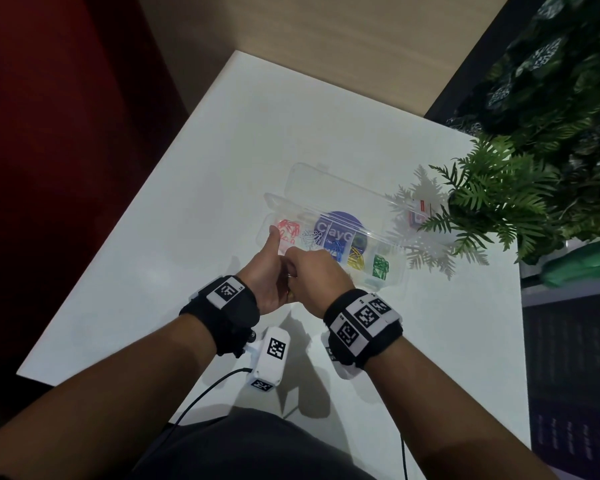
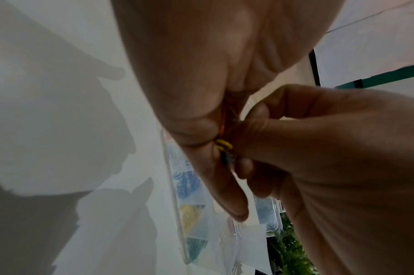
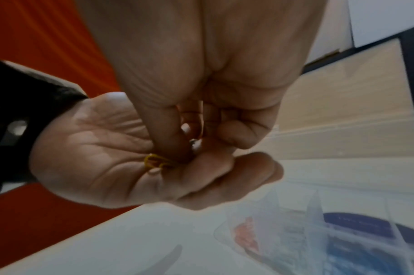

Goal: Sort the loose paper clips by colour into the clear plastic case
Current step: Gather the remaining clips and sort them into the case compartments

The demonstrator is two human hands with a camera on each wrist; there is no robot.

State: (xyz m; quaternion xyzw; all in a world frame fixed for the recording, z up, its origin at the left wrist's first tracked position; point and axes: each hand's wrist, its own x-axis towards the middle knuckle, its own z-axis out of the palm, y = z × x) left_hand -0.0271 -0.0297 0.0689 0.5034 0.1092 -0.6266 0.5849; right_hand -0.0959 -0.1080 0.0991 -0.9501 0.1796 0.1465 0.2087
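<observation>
The right hand's fingertips press down into the cupped palm of the left hand, thumb and forefinger pinching at a yellow paper clip that lies in the crease of that palm. From the left wrist view the same yellow clip pokes out between the two hands, with something darker — blue or green, too blurred to tell — just under it. The left hand's fingers curl up loosely around what it carries, its thumb sticking straight up; the right hand is bunched, knuckles up, its other fingers folded in.

Both hands hover together just in front of the clear plastic case, which lies open on the white table with its lid laid back flat. Inside, the compartments run in a row: red clips at the left end, pale or white clips next, then blue clips, yellow clips and green clips toward the right. A round purple label shows through the plastic.

A leafy green plant stands at the table's right edge — its fronds reach near the case's far end. Black bands with white marker tags wrap both wrists.
</observation>
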